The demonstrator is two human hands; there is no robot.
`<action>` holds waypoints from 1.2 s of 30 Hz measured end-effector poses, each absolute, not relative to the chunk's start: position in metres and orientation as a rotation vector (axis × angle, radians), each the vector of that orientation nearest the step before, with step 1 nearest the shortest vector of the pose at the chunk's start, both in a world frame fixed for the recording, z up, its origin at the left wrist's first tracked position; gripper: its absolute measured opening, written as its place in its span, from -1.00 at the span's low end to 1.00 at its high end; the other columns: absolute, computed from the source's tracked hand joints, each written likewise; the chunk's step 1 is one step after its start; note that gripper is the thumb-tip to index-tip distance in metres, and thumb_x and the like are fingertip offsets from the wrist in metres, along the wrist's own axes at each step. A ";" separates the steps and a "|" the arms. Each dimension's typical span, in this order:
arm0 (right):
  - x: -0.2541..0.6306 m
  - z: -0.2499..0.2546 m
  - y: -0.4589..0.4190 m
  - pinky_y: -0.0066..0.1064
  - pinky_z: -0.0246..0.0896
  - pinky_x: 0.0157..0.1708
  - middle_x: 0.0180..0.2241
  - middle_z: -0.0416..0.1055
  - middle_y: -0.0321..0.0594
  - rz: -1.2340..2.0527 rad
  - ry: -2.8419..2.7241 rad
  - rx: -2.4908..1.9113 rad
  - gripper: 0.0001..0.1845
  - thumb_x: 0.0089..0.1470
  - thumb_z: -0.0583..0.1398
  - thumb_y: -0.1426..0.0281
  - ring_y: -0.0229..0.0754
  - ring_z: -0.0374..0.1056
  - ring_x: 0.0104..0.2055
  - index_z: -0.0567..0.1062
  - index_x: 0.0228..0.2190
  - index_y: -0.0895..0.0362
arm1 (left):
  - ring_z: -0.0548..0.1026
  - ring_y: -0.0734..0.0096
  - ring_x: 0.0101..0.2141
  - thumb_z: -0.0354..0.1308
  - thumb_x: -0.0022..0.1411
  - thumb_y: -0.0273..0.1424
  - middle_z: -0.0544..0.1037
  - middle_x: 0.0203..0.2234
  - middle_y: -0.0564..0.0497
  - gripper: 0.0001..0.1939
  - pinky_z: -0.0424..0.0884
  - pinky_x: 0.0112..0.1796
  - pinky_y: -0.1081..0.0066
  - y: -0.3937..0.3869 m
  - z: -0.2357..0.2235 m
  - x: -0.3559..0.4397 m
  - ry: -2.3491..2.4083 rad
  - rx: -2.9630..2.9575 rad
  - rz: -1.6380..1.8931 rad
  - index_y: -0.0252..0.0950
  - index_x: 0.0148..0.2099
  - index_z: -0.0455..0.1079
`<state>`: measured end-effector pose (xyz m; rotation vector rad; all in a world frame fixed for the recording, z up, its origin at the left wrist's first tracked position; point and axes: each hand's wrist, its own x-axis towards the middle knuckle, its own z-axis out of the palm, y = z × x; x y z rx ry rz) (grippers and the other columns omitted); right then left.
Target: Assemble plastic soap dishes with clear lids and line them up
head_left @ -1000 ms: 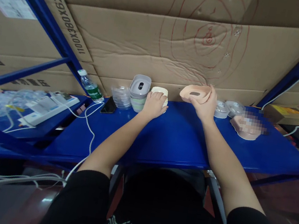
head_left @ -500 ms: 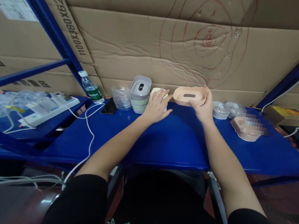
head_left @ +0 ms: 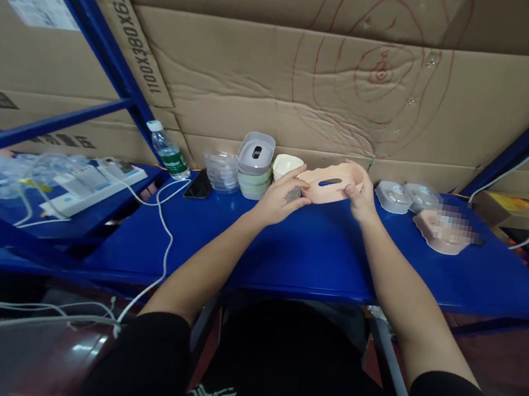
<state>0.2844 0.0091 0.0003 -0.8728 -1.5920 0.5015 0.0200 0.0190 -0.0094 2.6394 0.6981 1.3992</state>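
Observation:
A peach plastic tray [head_left: 319, 192] with an oval slot in its base is held tilted between both hands, a little above the table. My right hand [head_left: 361, 201] grips its right end, thumb on the near side. On the left end, the fingers of my left hand [head_left: 281, 197] are closed against the tray; a small grey patch shows there that I cannot make out. Just behind my left hand stands a cream container [head_left: 286, 164]. Left of that, a grey slotted tray [head_left: 256, 149] sits on a stack of light green containers [head_left: 253, 186].
Clear plastic cups [head_left: 221, 172], a phone [head_left: 199, 185] and a water bottle [head_left: 168, 153] stand left on the blue table [head_left: 315, 260]. At right are lidded clear boxes [head_left: 393, 197] and a pinkish container [head_left: 436, 233]. A white cable [head_left: 169, 236] crosses the left side; cardboard [head_left: 247, 60] rises behind.
My left hand has moved from the cream container to the peach tray's left end. The tray has been lowered slightly and tilted, and the cream container is now uncovered.

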 end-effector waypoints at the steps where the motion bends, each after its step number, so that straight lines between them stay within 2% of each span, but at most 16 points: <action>1: 0.284 0.000 0.009 0.23 0.32 0.34 0.20 0.55 0.13 0.495 -1.598 -0.880 0.39 -0.20 0.15 -0.63 0.38 0.45 0.31 0.31 0.39 0.03 | 0.41 -0.04 0.40 0.17 0.51 0.05 0.43 0.40 -0.30 -0.56 0.40 0.32 -0.16 0.019 -0.010 0.021 0.681 2.606 1.404 -0.21 0.07 0.51; 3: 0.283 -0.001 0.011 0.23 0.32 0.35 0.29 0.47 0.14 0.459 -1.604 -0.902 0.49 -0.22 0.09 -0.66 0.39 0.39 0.37 0.19 0.47 0.02 | 0.44 -0.04 0.37 0.22 0.48 0.03 0.46 0.36 -0.29 -0.60 0.40 0.32 -0.18 0.021 -0.012 0.023 0.649 2.568 1.429 -0.21 -0.02 0.51; 5: 0.283 -0.004 0.013 0.20 0.41 0.28 0.41 0.34 0.12 0.432 -1.594 -0.927 0.55 -0.21 -0.02 -0.69 0.38 0.37 0.39 -0.01 0.56 -0.03 | 0.49 -0.01 0.32 0.27 0.45 0.01 0.50 0.30 -0.24 -0.63 0.41 0.31 -0.17 0.024 -0.014 0.024 0.651 2.552 1.496 -0.21 -0.06 0.50; 7: 0.285 -0.008 0.017 0.13 0.56 0.12 0.47 0.25 0.08 0.450 -1.584 -0.942 0.53 -0.16 -0.10 -0.69 0.31 0.50 0.26 -0.21 0.59 -0.10 | 0.49 0.01 0.30 0.32 0.42 0.00 0.51 0.27 -0.21 -0.64 0.42 0.29 -0.15 0.030 -0.014 0.020 0.706 2.552 1.607 -0.19 -0.07 0.50; 9: 0.286 -0.012 0.020 0.06 0.62 -0.02 0.47 0.24 0.06 0.479 -1.604 -0.961 0.43 -0.04 -0.10 -0.64 0.17 0.62 0.03 -0.31 0.59 -0.16 | 0.45 -0.03 0.32 0.35 0.39 -0.02 0.48 0.29 -0.19 -0.65 0.39 0.30 -0.15 0.036 -0.011 0.012 0.836 2.553 1.723 -0.18 -0.06 0.50; 12: 0.288 -0.017 0.022 0.07 0.62 -0.03 0.47 0.25 0.05 0.462 -1.687 -1.032 0.31 0.09 -0.01 -0.54 0.05 0.62 -0.14 -0.30 0.59 -0.21 | 0.37 -0.12 0.38 0.39 0.37 -0.11 0.40 0.38 -0.19 -0.72 0.30 0.34 -0.17 0.042 -0.001 -0.008 1.192 2.486 1.826 -0.17 -0.06 0.49; 19: 0.286 -0.021 0.023 0.14 0.60 -0.04 0.46 0.27 0.12 0.418 -1.765 -1.096 0.30 0.12 0.09 -0.48 0.07 0.58 -0.17 -0.22 0.59 -0.15 | 0.32 -0.24 0.39 0.38 0.31 -0.28 0.38 0.40 -0.21 -0.74 0.17 0.34 -0.26 0.041 0.016 -0.041 1.861 2.189 1.714 -0.15 0.01 0.52; 24: 0.287 -0.017 0.020 0.16 0.57 0.01 0.46 0.28 0.17 0.399 -1.730 -1.159 0.32 0.10 0.11 -0.49 0.10 0.59 -0.14 -0.16 0.59 -0.09 | 0.36 -0.33 0.32 0.37 0.31 -0.23 0.42 0.36 -0.23 -0.71 0.18 0.27 -0.32 0.043 0.010 -0.041 1.972 2.152 1.660 -0.15 0.04 0.56; 29: 0.287 -0.017 0.018 0.18 0.54 0.08 0.45 0.26 0.22 0.391 -1.761 -1.197 0.39 0.06 0.10 -0.52 0.19 0.60 -0.05 -0.12 0.59 0.02 | 0.40 -0.34 0.25 0.39 0.28 -0.14 0.50 0.28 -0.26 -0.52 0.22 0.22 -0.32 0.049 0.004 -0.041 1.947 2.207 1.731 -0.10 0.20 0.55; 36: 0.286 -0.017 0.018 0.16 0.54 0.08 0.46 0.25 0.21 0.395 -1.758 -1.207 0.37 0.08 0.10 -0.49 0.19 0.60 -0.03 -0.12 0.59 0.03 | 0.32 -0.37 0.32 0.33 0.30 -0.07 0.44 0.32 -0.30 -0.42 0.11 0.30 -0.34 0.049 0.003 -0.042 1.922 2.165 1.684 -0.15 0.29 0.48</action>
